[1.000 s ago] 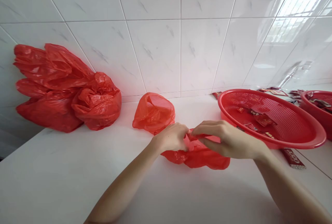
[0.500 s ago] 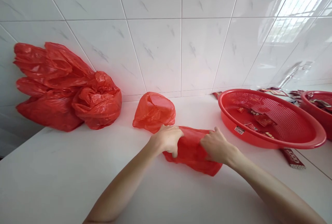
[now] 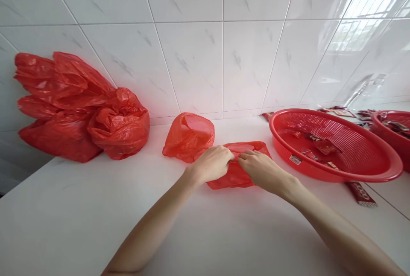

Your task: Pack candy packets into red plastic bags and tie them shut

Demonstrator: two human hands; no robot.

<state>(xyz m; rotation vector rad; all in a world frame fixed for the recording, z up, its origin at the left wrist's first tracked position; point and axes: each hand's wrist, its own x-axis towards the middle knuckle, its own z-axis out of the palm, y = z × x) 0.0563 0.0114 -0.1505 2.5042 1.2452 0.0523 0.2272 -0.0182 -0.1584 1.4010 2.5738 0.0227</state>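
Observation:
A thin red plastic bag (image 3: 232,180) lies on the white countertop (image 3: 105,207) in front of me. My left hand (image 3: 214,163) is closed on its upper middle, with the thumb side facing right. Close beside it, my right hand (image 3: 258,167) pinches the same bag, so the two hands nearly meet. Parts of the fingertips are hidden behind the knuckles. Just behind and left of my left hand, a second red plastic bag (image 3: 190,135) stands puffed up on the counter.
Several full red bags (image 3: 83,109) are piled at the left by the tiled wall (image 3: 192,67). A red perforated basket (image 3: 336,173) with small packets stands at the right, a second basket (image 3: 389,139) beyond it. A dark red wrapper (image 3: 361,195) lies at the near basket's front.
My hands have come together over the bag from farther apart. The bag's near edge has drawn back toward the wall, and its far edge now shows raised.

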